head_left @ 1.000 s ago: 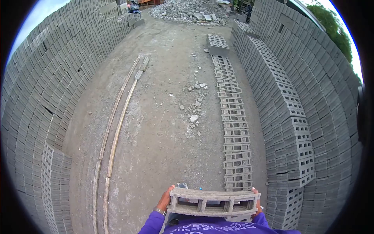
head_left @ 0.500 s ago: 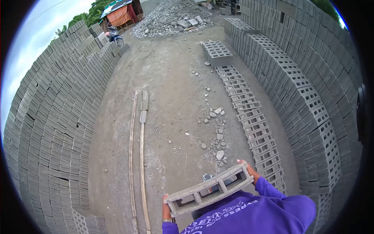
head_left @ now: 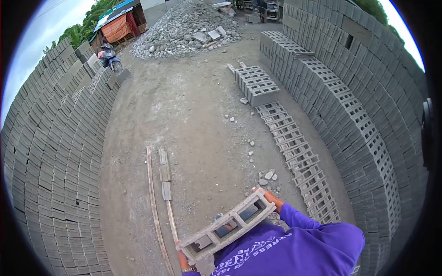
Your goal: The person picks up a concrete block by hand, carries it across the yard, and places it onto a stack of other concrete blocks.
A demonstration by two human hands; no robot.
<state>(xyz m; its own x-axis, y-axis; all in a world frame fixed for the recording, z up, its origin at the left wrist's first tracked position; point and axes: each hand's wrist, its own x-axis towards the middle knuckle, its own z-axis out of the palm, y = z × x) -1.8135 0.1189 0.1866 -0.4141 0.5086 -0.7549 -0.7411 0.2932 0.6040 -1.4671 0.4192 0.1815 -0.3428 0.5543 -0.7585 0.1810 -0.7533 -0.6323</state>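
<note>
A grey hollow concrete block [head_left: 235, 215] is held across the front of my body, its open cells facing up toward me. My left hand [head_left: 183, 258] grips the near left end, lower in view. At the far right end, my right hand [head_left: 270, 198] is wrapped round the block's edge, partly hidden behind it. The block tilts, its right end higher in view than its left. Ground and part of a foot show through the cells.
Tall stacks of concrete blocks [head_left: 50, 184] line the left, with more stacks [head_left: 331, 92] on the right. A row of blocks [head_left: 299, 152] lies along the right ground, ending at a block pile [head_left: 258, 85]. Two wooden strips [head_left: 154, 202], loose stones [head_left: 268, 175], a gravel heap [head_left: 184, 32] and a motorcycle [head_left: 109, 57] are ahead.
The block and both hands have shifted left in view, and the block is tilted more steeply. I have moved forward: the wooden strips and stones appear nearer.
</note>
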